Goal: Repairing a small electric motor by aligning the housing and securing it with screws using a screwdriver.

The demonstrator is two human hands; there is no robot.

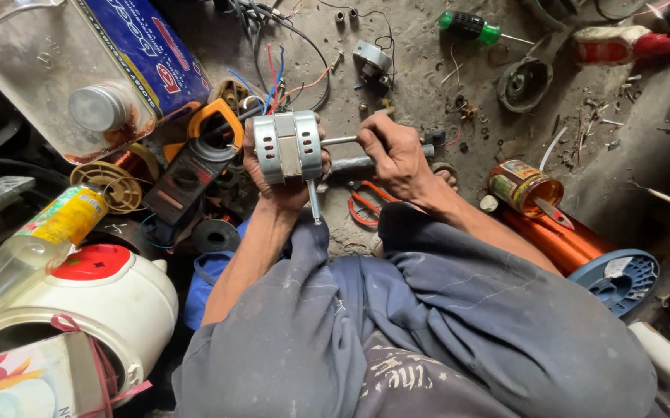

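My left hand (281, 190) grips a small silver electric motor (288, 145) from below, its slotted casing facing up and a shaft (314, 203) sticking down toward my knees. Coloured wires (273, 77) run from the motor's far side. My right hand (393, 155) is closed around a thin metal rod-like tool (340, 141) whose tip touches the motor's right side. A thicker dark metal bar (354, 164) lies under that hand. I sit on the ground with grey trousers (428, 325) in the foreground.
An orange-and-black clamp meter (195, 159), red pliers (366, 205), a green screwdriver (474, 27), a small tin can (524, 186), a copper wire spool (582, 248), a white cooker body (110, 302), a plastic bottle (41, 240) and a clear jug (56, 70) crowd the dirty floor.
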